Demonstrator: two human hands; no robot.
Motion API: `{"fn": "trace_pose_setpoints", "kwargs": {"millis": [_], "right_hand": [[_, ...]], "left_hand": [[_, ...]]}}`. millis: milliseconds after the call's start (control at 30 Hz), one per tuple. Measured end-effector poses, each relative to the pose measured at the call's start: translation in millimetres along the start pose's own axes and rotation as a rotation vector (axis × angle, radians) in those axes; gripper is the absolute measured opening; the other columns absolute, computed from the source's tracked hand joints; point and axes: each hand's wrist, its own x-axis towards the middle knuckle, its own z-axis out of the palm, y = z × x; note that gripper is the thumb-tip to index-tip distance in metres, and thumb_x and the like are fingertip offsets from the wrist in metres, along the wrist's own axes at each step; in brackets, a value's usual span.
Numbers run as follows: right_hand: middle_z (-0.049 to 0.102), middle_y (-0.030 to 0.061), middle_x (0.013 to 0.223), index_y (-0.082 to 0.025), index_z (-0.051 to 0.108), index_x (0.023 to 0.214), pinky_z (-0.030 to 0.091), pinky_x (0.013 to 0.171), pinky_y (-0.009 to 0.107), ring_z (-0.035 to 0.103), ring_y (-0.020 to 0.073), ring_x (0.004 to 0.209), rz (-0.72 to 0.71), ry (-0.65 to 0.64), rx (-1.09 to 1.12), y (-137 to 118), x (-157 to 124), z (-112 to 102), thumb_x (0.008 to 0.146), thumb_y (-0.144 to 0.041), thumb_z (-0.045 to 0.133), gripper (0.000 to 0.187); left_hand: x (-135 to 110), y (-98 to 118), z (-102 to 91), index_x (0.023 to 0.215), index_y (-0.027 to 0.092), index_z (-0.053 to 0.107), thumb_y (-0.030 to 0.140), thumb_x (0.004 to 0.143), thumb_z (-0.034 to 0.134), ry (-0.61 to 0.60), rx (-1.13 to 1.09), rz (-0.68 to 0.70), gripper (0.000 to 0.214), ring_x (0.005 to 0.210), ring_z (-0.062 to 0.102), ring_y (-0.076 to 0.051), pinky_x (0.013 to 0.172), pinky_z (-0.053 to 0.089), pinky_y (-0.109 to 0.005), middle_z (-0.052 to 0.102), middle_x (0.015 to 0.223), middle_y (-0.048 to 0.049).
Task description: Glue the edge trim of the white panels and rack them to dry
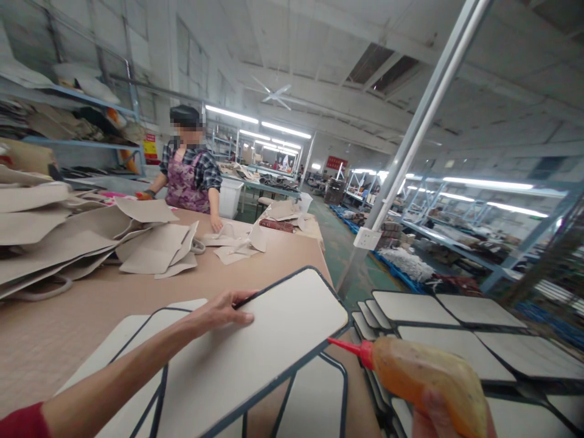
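My left hand (223,313) grips the upper edge of a white flat panel with a dark border (255,359), lifted and tilted above similar panels (314,401) on the tan table (68,328). My right hand (433,417) shows only partly at the bottom right. It holds an orange glue bottle (426,377) with a red nozzle (347,348) pointing left toward the panel's lower right edge.
More white panels (456,328) are laid out to the right. Beige cut pieces (91,240) are piled on the left of the table. A person in a plaid shirt and apron (187,173) works at the far side. A metal pole (410,140) rises beyond the table corner.
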Motion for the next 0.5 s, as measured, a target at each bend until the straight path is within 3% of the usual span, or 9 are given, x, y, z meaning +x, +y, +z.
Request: {"fn": "trace_pose_setpoints", "kwargs": {"millis": [100,333,500], "right_hand": [[0.062,0.0051,0.118,-0.023,0.067,0.108,0.059,0.071,0.024,0.062,0.0216,0.100,0.028,0.008,0.058,-4.4,-2.9,4.5,0.056,-0.024,0.091,0.057],[0.066,0.0116,0.109,-0.020,0.067,0.111,0.060,0.063,0.030,0.067,0.0264,0.087,0.072,0.081,-0.126,1.4,-2.1,-3.4,0.057,-0.036,0.091,0.061],[0.069,0.0091,0.106,-0.022,0.065,0.114,0.062,0.066,0.032,0.068,0.0269,0.087,0.056,-0.007,-0.150,1.5,-5.3,-2.0,0.059,-0.034,0.090,0.061]], "left_hand": [[3.2,-2.6,1.7,0.121,0.016,0.068,0.044,0.062,0.077,0.029,0.009,0.001,0.066,0.107,0.060,-0.029,0.093,0.044,-0.033,0.073,0.107,-0.0037],[3.5,2.0,5.9,0.119,0.018,0.070,0.041,0.063,0.077,0.048,0.003,0.022,0.061,0.109,0.060,-0.029,0.094,0.046,-0.033,0.074,0.102,-0.0026],[3.3,2.6,9.1,0.120,0.018,0.069,0.039,0.063,0.077,0.068,-0.015,-0.006,0.061,0.103,0.062,-0.029,0.086,0.049,-0.032,0.074,0.097,-0.0026]]}}
